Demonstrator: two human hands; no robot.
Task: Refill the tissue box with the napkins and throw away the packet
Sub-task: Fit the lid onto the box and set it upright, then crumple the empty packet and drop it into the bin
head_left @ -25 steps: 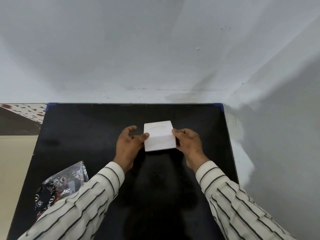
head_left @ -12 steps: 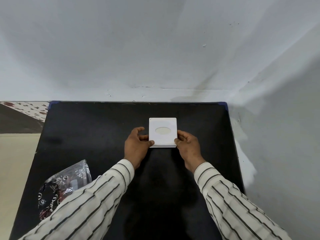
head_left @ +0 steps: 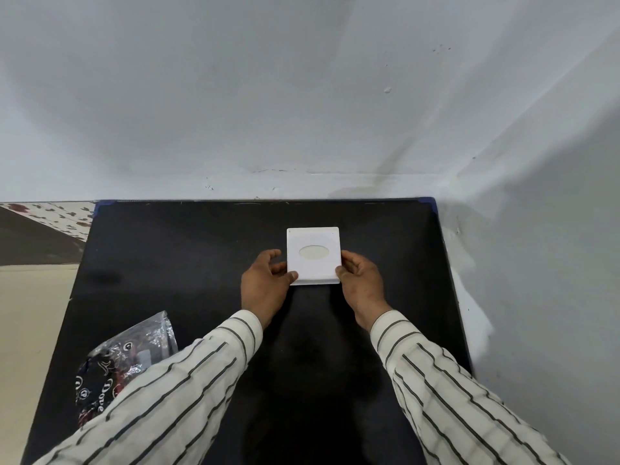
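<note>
Holds the white tissue box (head_left: pixel 313 238) flat on the black table (head_left: pixel 188 250), oval opening facing up, probably to square it for opening or refilling. Pinches its 2 near corners: left hand (head_left: pixel 265 285) with thumb on top at the near-left corner, right hand (head_left: pixel 360 283) likewise at the near-right, steadying it evenly from both sides. Has the shiny packet (head_left: pixel 129 354) lying well apart at the table's near-left, partly under the left sleeve (head_left: pixel 174 391), likely parked within reach. Cannot tell whether napkins already fill the box.
</note>
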